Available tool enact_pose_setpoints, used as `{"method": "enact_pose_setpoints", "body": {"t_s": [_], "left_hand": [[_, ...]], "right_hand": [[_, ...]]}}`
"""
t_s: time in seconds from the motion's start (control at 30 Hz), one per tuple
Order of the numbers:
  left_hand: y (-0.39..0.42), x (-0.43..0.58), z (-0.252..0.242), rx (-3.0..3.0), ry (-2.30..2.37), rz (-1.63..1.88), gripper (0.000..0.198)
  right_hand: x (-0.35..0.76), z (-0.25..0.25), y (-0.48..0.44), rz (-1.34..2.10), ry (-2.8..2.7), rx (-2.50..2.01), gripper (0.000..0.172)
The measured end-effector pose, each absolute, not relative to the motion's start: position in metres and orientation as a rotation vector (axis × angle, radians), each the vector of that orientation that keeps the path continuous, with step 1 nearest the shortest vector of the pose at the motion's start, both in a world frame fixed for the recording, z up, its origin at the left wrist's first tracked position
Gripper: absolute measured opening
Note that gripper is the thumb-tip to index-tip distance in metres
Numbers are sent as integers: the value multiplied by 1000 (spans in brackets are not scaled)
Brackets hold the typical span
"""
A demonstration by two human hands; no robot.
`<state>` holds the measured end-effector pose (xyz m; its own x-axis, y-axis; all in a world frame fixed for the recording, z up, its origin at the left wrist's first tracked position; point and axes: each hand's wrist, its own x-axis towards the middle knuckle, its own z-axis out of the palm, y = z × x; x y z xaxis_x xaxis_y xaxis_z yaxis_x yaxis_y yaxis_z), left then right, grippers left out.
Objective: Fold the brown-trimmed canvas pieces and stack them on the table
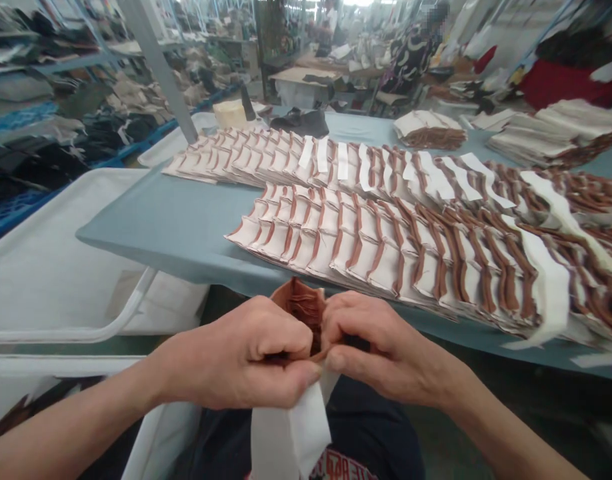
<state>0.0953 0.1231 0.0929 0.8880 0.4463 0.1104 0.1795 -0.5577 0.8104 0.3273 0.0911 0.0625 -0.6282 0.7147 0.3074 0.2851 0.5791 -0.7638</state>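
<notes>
At blue table (pixel 151 210), left hand (pixel 243 353), right hand (pixel 376 347) closed on brown fabric (pixel 295 297); white bin (pixel 61 365) holds dark cloth (pixel 30 399)

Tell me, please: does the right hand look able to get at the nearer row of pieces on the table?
Likely yes: the row lies just beyond the right hand, nothing visible blocking it, though this hand holds brown fabric and may need freeing first.

Brown piece (pixel 296 297), lower centre of frame: pinched in both hands (pixel 261 353), upper edge raised, wrinkled inner face showing, middle partly hidden by fingers. White strip (pixel 273 440) directly below: bent along a crease, hanging down to bottom edge of frame. Join between the two: not visible.
</notes>
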Motion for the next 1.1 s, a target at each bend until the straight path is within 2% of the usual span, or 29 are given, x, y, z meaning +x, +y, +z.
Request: {"method": "enact_pose_setpoints", "body": {"t_s": [0.07,0.13,0.2,0.33,0.4,0.57,0.7,0.87,1.1], "left_hand": [[118,91,95,2229,482,448,38],[115,82,95,2274,503,464,37],[115,69,93,2312,539,476,37],[123,36,87,2444,668,473,29],[128,24,84,2509,761,458,23],[132,37,82,2467,696,479,14],[123,78,80,2319,460,717,12],[119,107,76,2248,373,820,11],[116,114,68,2338,441,670,15]], "right_hand": [[331,52,98,993,-2148,-811,64],[333,38,104,1046,-2116,-849,69],[334,26,105,1081,-2106,-911,58],[334,21,94,1075,-2089,-995,21],[335,33,87,1006,-2106,-948,15],[337,83,82,959,-2195,-772,16],[334,105,80,905,-2242,-875,18],[336,103,69,901,-2177,-1063,17],[337,74,65,1162,-1990,-1156,17]]}}
